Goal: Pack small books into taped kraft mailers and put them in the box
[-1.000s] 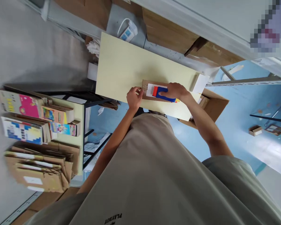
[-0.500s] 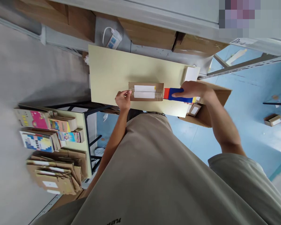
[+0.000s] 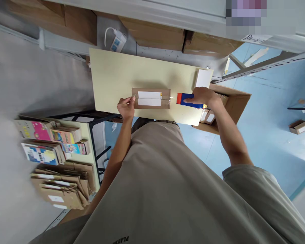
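Note:
A small brown cardboard box with white labels on top lies on the cream-coloured tabletop. Clear shiny tape shows at its right end. My left hand is closed in a pinch at the box's left end, thumb and finger on its edge. To the right, my right hand wraps round a blue and orange tape dispenser, its orange end facing the box. A short gap separates dispenser and box, with a glint of tape between them. The hand hides the dispenser's rear part.
A white box stands at the table's right end, beside an open carton with small boxes inside. Behind the table are large cartons and a power strip. Books and flattened cardboard fill a left shelf.
The dispenser has come away from the box's right end, opening a small gap. The view has shifted slightly; my left hand stays at the box's left end.

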The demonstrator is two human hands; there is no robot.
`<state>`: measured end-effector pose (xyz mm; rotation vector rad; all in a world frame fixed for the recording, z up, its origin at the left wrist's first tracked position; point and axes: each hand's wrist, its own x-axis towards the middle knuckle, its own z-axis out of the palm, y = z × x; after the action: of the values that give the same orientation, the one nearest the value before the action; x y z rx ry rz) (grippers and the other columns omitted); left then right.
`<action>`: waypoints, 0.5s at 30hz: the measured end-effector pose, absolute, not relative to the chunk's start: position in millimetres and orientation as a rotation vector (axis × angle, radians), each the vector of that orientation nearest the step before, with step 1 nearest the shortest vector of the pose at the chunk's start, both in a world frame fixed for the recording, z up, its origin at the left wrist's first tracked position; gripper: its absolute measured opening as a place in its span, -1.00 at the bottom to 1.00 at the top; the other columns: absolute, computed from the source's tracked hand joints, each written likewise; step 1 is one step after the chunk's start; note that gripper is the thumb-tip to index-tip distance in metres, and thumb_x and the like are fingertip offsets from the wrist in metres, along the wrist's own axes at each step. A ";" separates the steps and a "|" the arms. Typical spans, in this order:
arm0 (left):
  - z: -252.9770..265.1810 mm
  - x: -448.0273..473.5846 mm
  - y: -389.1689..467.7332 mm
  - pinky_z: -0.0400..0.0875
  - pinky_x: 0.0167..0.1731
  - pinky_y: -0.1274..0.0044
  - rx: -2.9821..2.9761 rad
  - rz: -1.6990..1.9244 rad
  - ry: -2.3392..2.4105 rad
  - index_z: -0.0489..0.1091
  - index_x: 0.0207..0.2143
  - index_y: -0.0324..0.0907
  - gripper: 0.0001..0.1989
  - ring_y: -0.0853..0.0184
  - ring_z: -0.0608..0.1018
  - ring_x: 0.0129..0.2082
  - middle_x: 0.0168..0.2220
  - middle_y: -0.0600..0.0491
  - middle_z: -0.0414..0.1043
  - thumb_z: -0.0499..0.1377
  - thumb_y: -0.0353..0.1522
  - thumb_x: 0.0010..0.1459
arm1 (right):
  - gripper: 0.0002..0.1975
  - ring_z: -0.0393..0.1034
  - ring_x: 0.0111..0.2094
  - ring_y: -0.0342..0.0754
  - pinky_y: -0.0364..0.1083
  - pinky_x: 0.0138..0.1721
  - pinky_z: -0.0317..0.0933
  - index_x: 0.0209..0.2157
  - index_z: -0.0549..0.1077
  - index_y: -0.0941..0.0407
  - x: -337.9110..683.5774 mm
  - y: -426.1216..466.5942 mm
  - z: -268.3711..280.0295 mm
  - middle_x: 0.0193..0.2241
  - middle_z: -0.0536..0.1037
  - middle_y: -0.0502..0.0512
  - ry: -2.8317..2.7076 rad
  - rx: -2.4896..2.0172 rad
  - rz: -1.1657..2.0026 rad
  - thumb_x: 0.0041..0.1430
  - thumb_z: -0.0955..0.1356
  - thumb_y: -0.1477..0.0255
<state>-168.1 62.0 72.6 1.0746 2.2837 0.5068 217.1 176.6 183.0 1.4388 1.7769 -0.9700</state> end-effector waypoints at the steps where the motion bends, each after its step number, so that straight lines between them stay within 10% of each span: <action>1: 74.3 -170.1 62.3 0.55 0.15 0.25 1.063 0.506 2.293 0.76 -0.07 -0.09 -0.68 0.07 0.68 -0.07 -0.15 -0.06 0.67 0.30 -0.09 0.45 | -0.18 0.70 -0.08 0.36 0.10 -0.08 0.46 0.07 0.72 0.25 212.7 174.0 182.2 -0.23 0.77 0.46 1.779 1.440 -0.978 0.33 0.50 -0.28; 15: 72.0 -192.9 64.4 0.57 0.22 0.27 1.047 0.458 2.366 0.75 -0.02 -0.14 -0.74 0.11 0.71 -0.05 -0.09 -0.07 0.67 0.34 -0.20 0.44 | -0.21 0.70 0.04 0.39 0.09 0.03 0.46 0.12 0.69 0.26 180.6 157.5 166.3 -0.09 0.76 0.50 1.785 1.411 -1.017 0.32 0.55 -0.21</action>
<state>-192.9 64.4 72.0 1.0468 2.3657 0.4576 180.6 157.5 166.3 1.4108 1.7853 -1.0174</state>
